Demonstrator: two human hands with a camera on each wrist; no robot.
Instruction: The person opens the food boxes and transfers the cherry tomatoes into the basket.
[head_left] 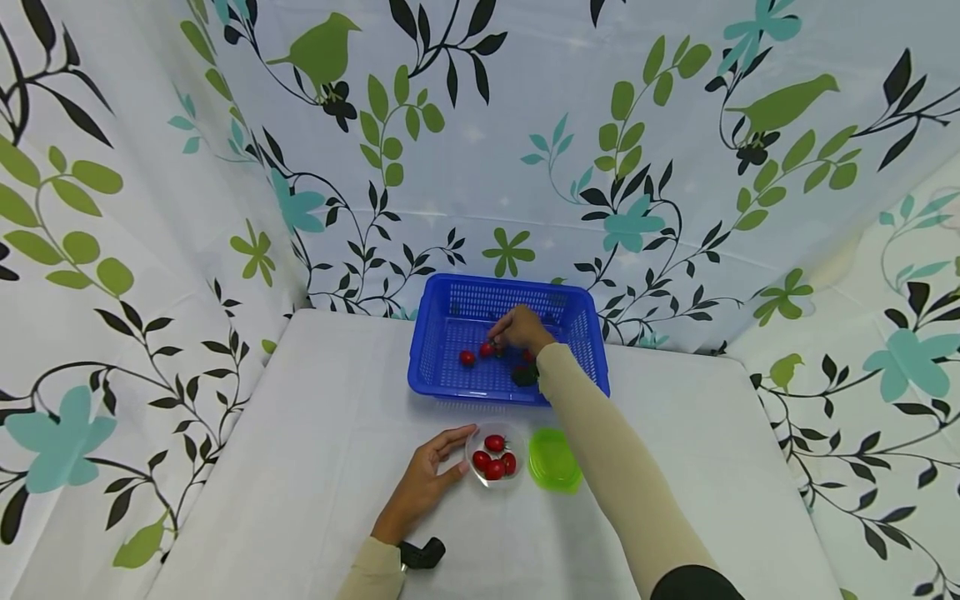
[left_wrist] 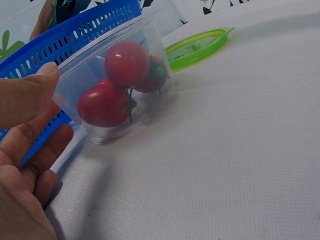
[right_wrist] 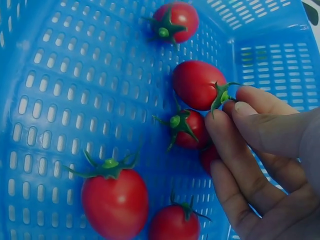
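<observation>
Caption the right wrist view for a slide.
Right hand pinches a red tomato by its stem in a blue basket.

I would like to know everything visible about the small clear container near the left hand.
The container is small, see-through and apparently plastic, with a rim around its open top and sides narrowing toward the base. It stands upright on the white-covered table, holding at least four red tomatoes. The left hand is at its left side, the thumb touching it near the rim. A green lid lies to its right.
</observation>
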